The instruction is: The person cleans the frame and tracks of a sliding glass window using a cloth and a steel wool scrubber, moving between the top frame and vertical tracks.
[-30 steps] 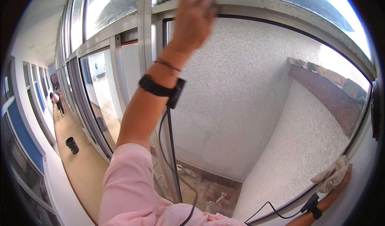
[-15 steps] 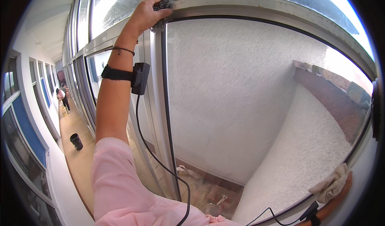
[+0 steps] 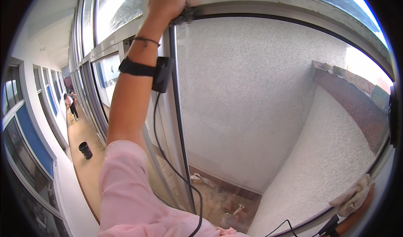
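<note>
My left hand (image 3: 168, 1) is raised to the top left corner of a large window pane (image 3: 260, 94). Its fingers are closed on a dark scrubbing pad (image 3: 184, 15), pressed against the grey metal window frame (image 3: 268, 1). A black wrist device (image 3: 161, 73) with a cable sits on that forearm. My right hand (image 3: 357, 211) is low at the right rim, mostly hidden under the beige cloth (image 3: 352, 195) it holds against the frame's lower edge.
A corridor runs along the left, with a black bucket (image 3: 85, 149) on the floor and a person (image 3: 70, 104) far down it. Through the glass are white rough-plastered walls and rubble (image 3: 226, 203) on the ground below.
My left hand has slid with the pad along the top of the frame, from the middle to the upper left corner. The right hand with the cloth has dropped slightly lower.
</note>
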{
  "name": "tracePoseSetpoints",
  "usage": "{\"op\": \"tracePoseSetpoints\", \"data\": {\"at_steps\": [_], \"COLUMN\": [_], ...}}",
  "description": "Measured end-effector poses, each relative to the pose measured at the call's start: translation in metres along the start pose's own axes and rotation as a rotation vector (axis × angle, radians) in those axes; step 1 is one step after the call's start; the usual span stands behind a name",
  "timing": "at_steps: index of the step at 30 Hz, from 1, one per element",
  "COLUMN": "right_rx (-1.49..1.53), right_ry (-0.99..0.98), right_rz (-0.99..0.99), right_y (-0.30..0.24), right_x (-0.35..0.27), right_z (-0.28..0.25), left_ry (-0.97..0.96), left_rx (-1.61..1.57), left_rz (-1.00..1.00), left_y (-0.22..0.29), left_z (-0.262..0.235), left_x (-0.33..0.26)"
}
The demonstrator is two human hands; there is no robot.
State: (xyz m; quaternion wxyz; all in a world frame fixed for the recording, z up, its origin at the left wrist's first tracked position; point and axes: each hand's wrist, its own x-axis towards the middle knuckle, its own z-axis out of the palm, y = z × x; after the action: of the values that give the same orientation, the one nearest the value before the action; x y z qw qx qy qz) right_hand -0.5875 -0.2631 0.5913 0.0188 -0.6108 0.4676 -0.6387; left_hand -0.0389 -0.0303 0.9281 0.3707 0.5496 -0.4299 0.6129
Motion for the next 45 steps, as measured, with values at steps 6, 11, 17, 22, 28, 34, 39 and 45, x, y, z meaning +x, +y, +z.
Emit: {"op": "tracePoseSetpoints", "data": {"at_steps": [6,11,17,22,28,34,39,45], "right_rx": [-0.041,-0.083,-0.102,-0.148,-0.334,0.311,0.367,0.115], "right_ry": [0.010,0.031,0.030,0.037,-0.097,-0.157,-0.153,0.034], "right_rz": [-0.055,-0.096,-0.123,-0.172,-0.344,0.080,0.141,-0.019], "right_y": [0.001,-0.003,-0.004,-0.001,-0.013,0.106,0.070,0.047], "right_x": [0.000,0.001,0.002,0.000,0.006,0.038,0.024,0.015], "right_z": [0.005,0.000,-0.001,0.000,-0.020,-0.014,-0.005,-0.007], "left_ry": [-0.075,0.022,-0.022,-0.046,0.015,0.072,-0.028,0.209], "left_rx": [0.009,0.131,0.072,0.017,-0.046,0.013,0.055,0.114], "left_rz": [0.199,0.077,0.076,0.126,0.150,-0.020,0.230,0.630], "left_y": [0.085,0.002,0.013,0.107,0.027,0.088,0.070,0.026], "left_z": [0.019,-0.004,-0.008,0.011,0.014,0.022,0.011,0.020], "left_x": [0.032,0.016,0.015,0.022,0.040,0.022,-0.020,-0.057]}}
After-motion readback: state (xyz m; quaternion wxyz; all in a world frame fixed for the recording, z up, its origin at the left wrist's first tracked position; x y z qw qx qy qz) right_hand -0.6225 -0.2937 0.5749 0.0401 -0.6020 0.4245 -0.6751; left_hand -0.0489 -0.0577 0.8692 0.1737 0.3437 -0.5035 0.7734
